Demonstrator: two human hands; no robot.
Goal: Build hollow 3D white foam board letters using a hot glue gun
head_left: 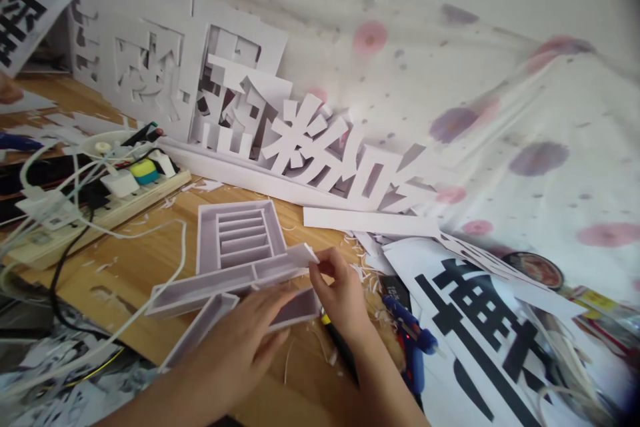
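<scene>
A white foam-board character (207, 240) with raised side walls lies hollow side up on the wooden table. At its right end my right hand (345, 287) pinches a small white strip (303, 256) between thumb and fingers, along the top wall edge. My left hand (240, 337) stretches over the character's lower part, fingers extended, their tips near the wall below the strip. What lies beneath that palm is hidden. A craft knife (340, 347) with a yellow part lies partly behind my right forearm. Right of that forearm is a blue glue gun (414, 340).
Finished white characters (315, 147) and cut-out boards (150, 67) lean along the back. A power strip (95, 220) with tangled cables stands left. Printed sheets (435, 353) lie right, a long white strip (370, 221) behind. Another person's hand (9, 89) shows at the left edge.
</scene>
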